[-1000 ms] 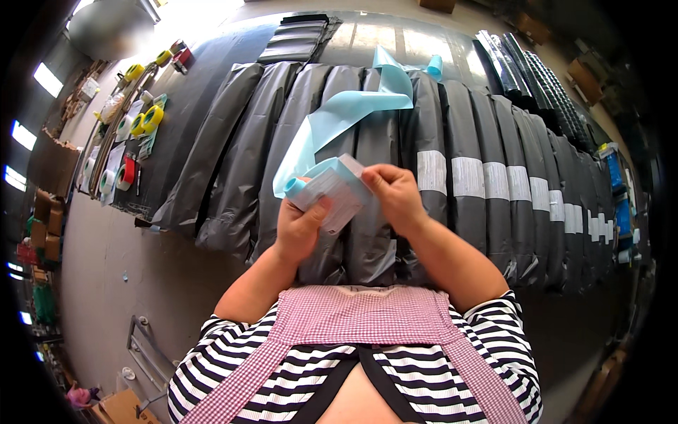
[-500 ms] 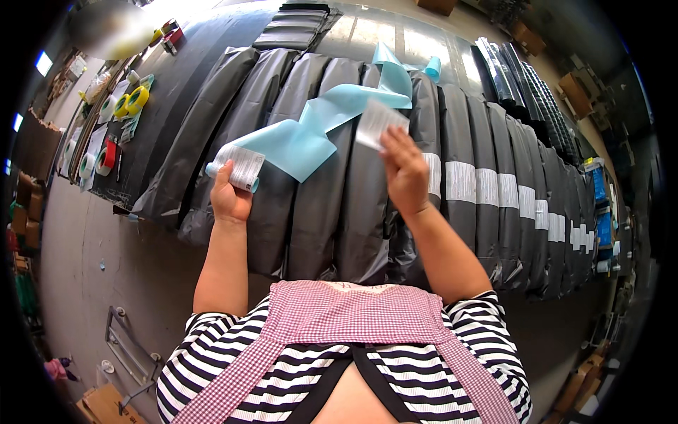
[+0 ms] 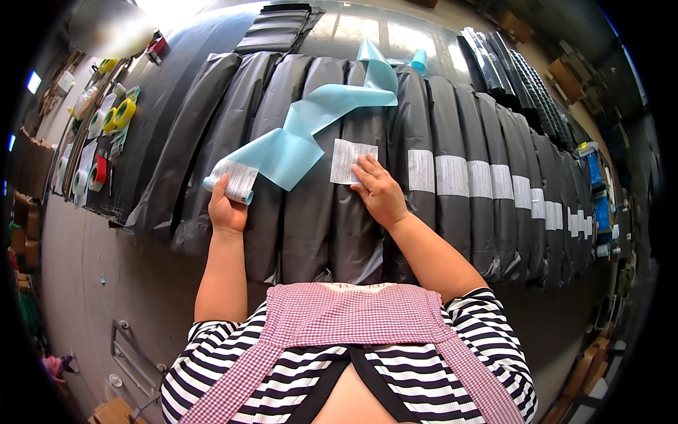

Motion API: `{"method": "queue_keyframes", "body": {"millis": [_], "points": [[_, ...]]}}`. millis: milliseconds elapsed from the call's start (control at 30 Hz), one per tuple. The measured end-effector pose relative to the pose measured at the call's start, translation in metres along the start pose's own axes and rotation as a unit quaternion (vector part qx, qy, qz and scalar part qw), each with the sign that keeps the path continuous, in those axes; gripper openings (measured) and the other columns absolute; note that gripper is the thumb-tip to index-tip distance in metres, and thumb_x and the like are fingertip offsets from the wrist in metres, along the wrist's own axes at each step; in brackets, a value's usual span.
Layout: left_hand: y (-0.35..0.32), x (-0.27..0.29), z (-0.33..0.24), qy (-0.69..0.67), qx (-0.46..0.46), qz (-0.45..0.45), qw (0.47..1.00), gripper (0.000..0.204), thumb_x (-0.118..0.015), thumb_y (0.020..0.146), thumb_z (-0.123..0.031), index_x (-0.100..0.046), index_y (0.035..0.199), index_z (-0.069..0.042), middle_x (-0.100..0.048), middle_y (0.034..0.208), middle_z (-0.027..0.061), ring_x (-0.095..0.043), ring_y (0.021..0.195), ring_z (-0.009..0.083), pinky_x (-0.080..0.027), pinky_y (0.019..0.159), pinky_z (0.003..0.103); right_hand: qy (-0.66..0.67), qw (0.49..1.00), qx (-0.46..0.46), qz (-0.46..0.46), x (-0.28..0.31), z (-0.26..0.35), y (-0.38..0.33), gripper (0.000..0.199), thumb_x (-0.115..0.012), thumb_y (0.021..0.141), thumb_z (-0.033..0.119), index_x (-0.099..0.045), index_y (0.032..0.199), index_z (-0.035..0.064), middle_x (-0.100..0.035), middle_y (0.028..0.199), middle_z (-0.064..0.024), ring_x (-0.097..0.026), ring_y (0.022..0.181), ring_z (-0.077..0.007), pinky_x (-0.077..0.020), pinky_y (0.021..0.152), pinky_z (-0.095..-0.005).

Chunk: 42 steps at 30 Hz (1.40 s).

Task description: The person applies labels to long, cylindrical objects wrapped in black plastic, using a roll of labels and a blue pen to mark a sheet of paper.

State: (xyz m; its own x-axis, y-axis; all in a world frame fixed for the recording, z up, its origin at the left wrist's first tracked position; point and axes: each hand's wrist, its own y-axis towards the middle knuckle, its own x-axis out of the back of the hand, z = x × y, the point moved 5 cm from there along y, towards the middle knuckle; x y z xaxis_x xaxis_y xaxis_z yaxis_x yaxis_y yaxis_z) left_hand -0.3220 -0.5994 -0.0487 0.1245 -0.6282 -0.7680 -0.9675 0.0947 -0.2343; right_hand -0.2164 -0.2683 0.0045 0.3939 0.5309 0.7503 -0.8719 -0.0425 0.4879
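My left hand (image 3: pixel 227 214) is closed around a roll of white printed labels (image 3: pixel 235 177) on light-blue backing, thumb on the front label. From the roll a long light-blue strip (image 3: pixel 300 159) trails, twisted, up and across the dark grey plastic-wrapped bundles (image 3: pixel 265 233). My right hand (image 3: pixel 381 194) lies with fingers stretched out over the right edge of a loose white label (image 3: pixel 346 159), which rests against one bundle near the middle of the row. Several bundles to the right carry similar white labels (image 3: pixel 452 175) around their middles.
The bundles lie side by side on a dark table (image 3: pixel 176 92). Tape rolls (image 3: pixel 123 113) sit at its left end. Folded grey sheets (image 3: pixel 275 30) are at the back, dark wrapped rolls (image 3: pixel 487 63) at the back right. A metal-framed cart (image 3: pixel 131 357) stands on the floor lower left.
My right hand has moved left and down with the label, from above the bundles onto one, and its fingers now lie flat over it. My left hand keeps hold of the label roll.
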Motion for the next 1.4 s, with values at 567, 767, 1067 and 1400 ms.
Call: {"method": "queue_keyframes", "body": {"millis": [567, 767, 1067, 1400], "points": [[-0.058, -0.095, 0.118, -0.084, 0.118, 0.016, 0.989, 0.045, -0.046, 0.101, -0.029, -0.048, 0.138, -0.004, -0.059, 0.133, 0.0143, -0.057, 0.123, 0.0333, -0.047, 0.103, 0.051, -0.060, 0.997, -0.004, 0.057, -0.006, 0.030, 0.002, 0.092, -0.070, 0.087, 0.032, -0.019, 0.156, -0.0021, -0.022, 0.162, -0.0201, -0.016, 0.152, -0.0346, -0.0066, 0.123, -0.0504], [-0.041, -0.079, 0.079, -0.032, 0.088, 0.082, 0.992, 0.048, -0.045, 0.100, -0.027, -0.043, 0.141, -0.002, -0.053, 0.139, 0.0163, -0.053, 0.128, 0.0388, -0.042, 0.104, 0.066, -0.043, 0.994, -0.049, 0.089, -0.009, 0.003, -0.013, 0.094, -0.068, 0.088, 0.030, -0.013, 0.157, -0.0029, -0.016, 0.164, -0.0201, -0.011, 0.153, -0.0338, -0.0062, 0.124, -0.0474], [-0.042, -0.077, 0.073, -0.050, 0.080, 0.085, 0.992, 0.049, -0.046, 0.100, -0.026, -0.041, 0.141, -0.001, -0.052, 0.140, 0.0169, -0.053, 0.126, 0.0404, -0.046, 0.100, 0.064, -0.125, 0.963, -0.034, 0.236, -0.006, -0.006, 0.019, 0.094, -0.065, 0.083, 0.041, -0.023, 0.154, -0.0031, -0.018, 0.162, -0.0235, -0.013, 0.153, -0.0355, -0.0106, 0.124, -0.0454], [-0.043, -0.079, 0.075, -0.044, 0.087, 0.091, 0.991, 0.046, -0.046, 0.100, -0.026, -0.044, 0.139, -0.002, -0.056, 0.136, 0.0156, -0.057, 0.122, 0.0372, -0.049, 0.100, 0.059, -0.202, 0.910, -0.090, 0.350, -0.024, 0.054, 0.007, 0.078, -0.068, 0.079, 0.044, -0.048, 0.145, 0.0076, -0.021, 0.163, -0.0111, 0.001, 0.154, -0.0361, -0.0136, 0.111, -0.0759]]}}
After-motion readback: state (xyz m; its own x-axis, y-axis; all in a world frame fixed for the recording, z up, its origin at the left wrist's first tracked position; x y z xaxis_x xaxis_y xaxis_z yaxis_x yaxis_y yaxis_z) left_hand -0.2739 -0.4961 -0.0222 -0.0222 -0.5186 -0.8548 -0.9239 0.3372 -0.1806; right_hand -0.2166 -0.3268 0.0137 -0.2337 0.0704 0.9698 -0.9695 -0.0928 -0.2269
